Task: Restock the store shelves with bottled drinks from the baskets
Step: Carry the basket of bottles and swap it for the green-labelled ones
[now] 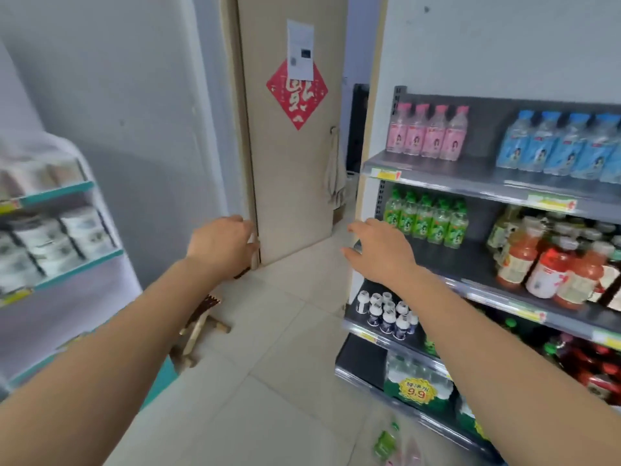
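top bottles [426,134]: pink
far right bottles [557,144]: blue
middle bottles [425,218]: green
juice bottles [551,270]: orange-red
door sign [297,94]: red

L grip [221,243], R grip [381,252] outstretched, loose

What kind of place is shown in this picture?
Most likely a small shop: the metal shelf holds rows of bottled drinks, with yellow price tags along its edges and a 9.9 sign below.

A yellow starburst tag [417,391] on the bottom-shelf water pack [411,369] reads "9.9"; other labels are too blurred.
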`<action>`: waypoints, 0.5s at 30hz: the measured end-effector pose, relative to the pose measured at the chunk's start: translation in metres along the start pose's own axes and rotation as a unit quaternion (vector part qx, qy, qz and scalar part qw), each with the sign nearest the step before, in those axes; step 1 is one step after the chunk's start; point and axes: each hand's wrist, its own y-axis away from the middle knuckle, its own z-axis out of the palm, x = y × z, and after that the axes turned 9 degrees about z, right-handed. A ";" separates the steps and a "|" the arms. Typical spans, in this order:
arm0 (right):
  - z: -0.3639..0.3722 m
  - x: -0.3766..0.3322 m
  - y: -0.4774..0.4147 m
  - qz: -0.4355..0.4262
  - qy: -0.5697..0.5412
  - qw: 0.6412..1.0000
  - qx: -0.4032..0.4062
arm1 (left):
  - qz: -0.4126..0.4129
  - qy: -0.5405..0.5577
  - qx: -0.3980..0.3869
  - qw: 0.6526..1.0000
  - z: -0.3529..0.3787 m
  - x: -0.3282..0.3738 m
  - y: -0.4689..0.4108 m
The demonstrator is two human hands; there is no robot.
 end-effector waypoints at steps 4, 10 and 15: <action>0.001 -0.061 -0.013 -0.084 -0.012 0.996 -0.016 | -0.094 -0.036 0.006 0.995 -0.017 -0.043 0.049; -0.001 -0.159 -0.003 -0.222 -0.050 0.974 -0.015 | -0.235 -0.079 -0.008 0.969 -0.047 -0.089 0.142; -0.001 -0.239 0.024 -0.323 -0.072 0.943 -0.022 | -0.331 -0.111 -0.022 0.937 -0.073 -0.118 0.227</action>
